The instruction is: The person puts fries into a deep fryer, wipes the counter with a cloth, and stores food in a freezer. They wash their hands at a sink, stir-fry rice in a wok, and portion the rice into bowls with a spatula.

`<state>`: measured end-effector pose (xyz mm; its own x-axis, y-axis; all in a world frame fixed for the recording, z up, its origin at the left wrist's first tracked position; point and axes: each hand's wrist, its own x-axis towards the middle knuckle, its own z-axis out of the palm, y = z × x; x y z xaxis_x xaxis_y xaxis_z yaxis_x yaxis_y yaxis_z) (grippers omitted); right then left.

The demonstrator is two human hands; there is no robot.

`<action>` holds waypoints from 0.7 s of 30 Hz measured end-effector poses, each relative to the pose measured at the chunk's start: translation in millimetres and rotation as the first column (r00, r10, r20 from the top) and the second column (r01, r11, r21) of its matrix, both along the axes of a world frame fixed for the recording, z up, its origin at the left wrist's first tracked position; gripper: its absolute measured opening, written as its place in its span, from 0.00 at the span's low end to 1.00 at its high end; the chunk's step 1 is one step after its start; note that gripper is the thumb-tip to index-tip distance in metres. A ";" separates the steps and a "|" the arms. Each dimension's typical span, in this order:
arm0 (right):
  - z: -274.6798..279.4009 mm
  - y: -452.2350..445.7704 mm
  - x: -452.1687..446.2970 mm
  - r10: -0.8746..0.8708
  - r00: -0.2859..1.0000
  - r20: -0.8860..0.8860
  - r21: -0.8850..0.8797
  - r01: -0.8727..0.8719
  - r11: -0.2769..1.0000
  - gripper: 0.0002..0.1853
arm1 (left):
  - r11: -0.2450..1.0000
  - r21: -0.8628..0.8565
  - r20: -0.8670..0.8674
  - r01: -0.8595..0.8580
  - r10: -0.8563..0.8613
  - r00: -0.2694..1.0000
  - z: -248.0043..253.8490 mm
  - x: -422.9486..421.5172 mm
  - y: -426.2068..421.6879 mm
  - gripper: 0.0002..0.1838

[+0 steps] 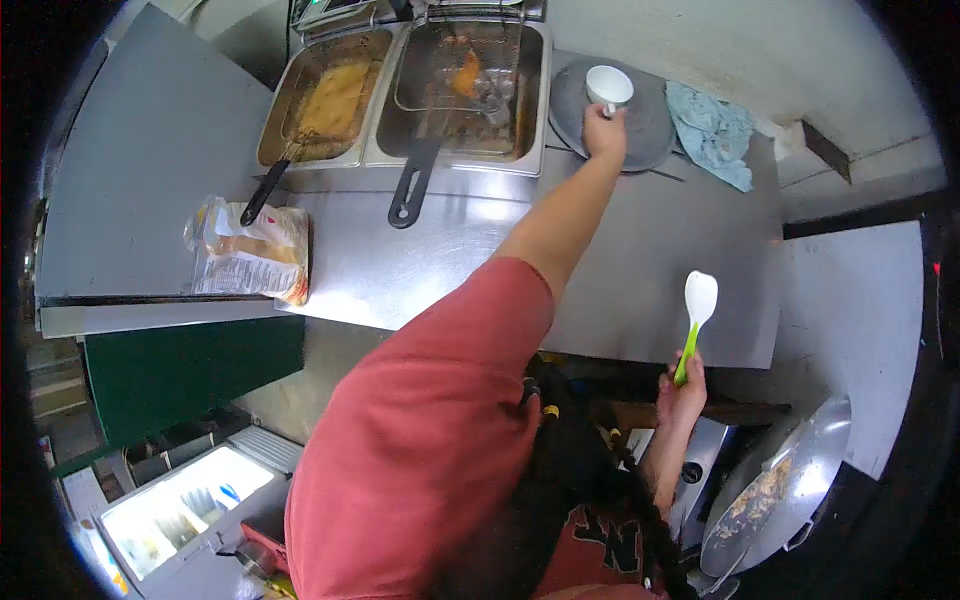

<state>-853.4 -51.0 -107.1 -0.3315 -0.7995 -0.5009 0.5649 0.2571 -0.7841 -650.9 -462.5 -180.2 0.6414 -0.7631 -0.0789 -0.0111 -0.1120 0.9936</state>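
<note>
My left hand reaches out at the back of the counter, its fingers closed on the handle of a white cup. The cup is at a round grey plate or griddle; I cannot tell whether it rests on it. Nearer my body, my right hand grips the green handle of a spatula whose white, spoon-like head points up and away from me. To the right of the cup lies a crumpled light-blue cloth.
A two-basin fryer stands at the back left. One black-handled basket holds an orange piece; yellow food sits in the other basin. A plastic food bag lies on the steel counter. A large metal pan leans lower right.
</note>
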 end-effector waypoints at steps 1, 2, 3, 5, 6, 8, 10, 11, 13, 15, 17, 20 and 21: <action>-2.6 -20.1 -1.3 0.019 0.999 -0.048 0.051 -0.017 0.999 0.18 | 0.999 -0.050 0.095 -0.017 0.022 0.995 1.1 0.0 8.5 0.23; -3.4 -40.7 1.0 0.032 0.994 -0.100 0.101 -0.022 0.995 0.19 | 0.999 -0.044 0.095 -0.017 0.021 0.995 -1.6 0.8 17.5 0.23; -4.5 -64.2 3.5 0.073 0.981 -0.180 0.139 -0.048 0.989 0.20 | 0.999 -0.037 0.149 -0.021 0.026 0.988 -4.2 -3.0 27.5 0.25; -12.9 -118.9 -2.8 0.199 0.923 -0.330 0.186 -0.143 0.972 0.21 | 0.984 -0.106 0.194 0.143 -0.121 0.974 -0.9 -15.5 67.0 0.25; -23.2 -148.3 -6.1 0.222 0.909 -0.353 0.113 -0.194 0.974 0.21 | 0.938 -0.180 0.199 0.297 -0.260 0.945 0.1 -12.8 99.5 0.24; -14.0 -207.9 9.4 0.229 0.893 -0.387 0.144 -0.187 0.972 0.20 | 0.704 -0.155 -0.018 0.693 -0.703 0.711 8.9 2.9 174.5 0.22; -61.9 -279.5 6.1 0.218 0.877 -0.428 0.025 -0.229 0.973 0.20 | 0.491 -0.177 -0.021 0.853 -0.868 0.495 11.1 28.5 244.7 0.16; -59.1 -307.8 20.1 0.242 0.784 -0.572 0.030 -0.276 0.961 0.19 | 0.390 -0.100 -0.101 0.916 -0.919 0.380 0.5 43.6 269.6 0.13; -75.6 -358.0 39.8 0.200 0.786 -0.585 -0.056 -0.285 0.957 0.17 | 0.256 -0.011 -0.183 0.966 -0.951 0.250 -30.1 76.8 315.8 0.09; -94.5 -405.2 51.0 0.194 0.704 -0.683 -0.060 -0.319 0.946 0.17 | 0.251 0.022 -0.190 0.968 -0.949 0.250 -38.6 98.3 347.7 0.08; -106.0 -435.8 73.2 0.194 0.595 -0.780 -0.010 -0.322 0.947 0.17 | 0.335 0.127 -0.200 0.933 -0.913 0.355 -36.3 130.2 367.3 0.06; -117.3 -458.8 91.4 0.127 0.472 -0.872 0.005 -0.252 0.968 0.18 | 0.363 0.251 0.059 0.897 -0.931 0.360 -32.9 156.5 370.6 0.06; -115.9 -459.8 97.4 0.138 0.483 -0.865 0.003 -0.269 0.963 0.18 | 0.379 0.265 0.063 0.887 -0.924 0.376 -30.8 159.5 368.9 0.06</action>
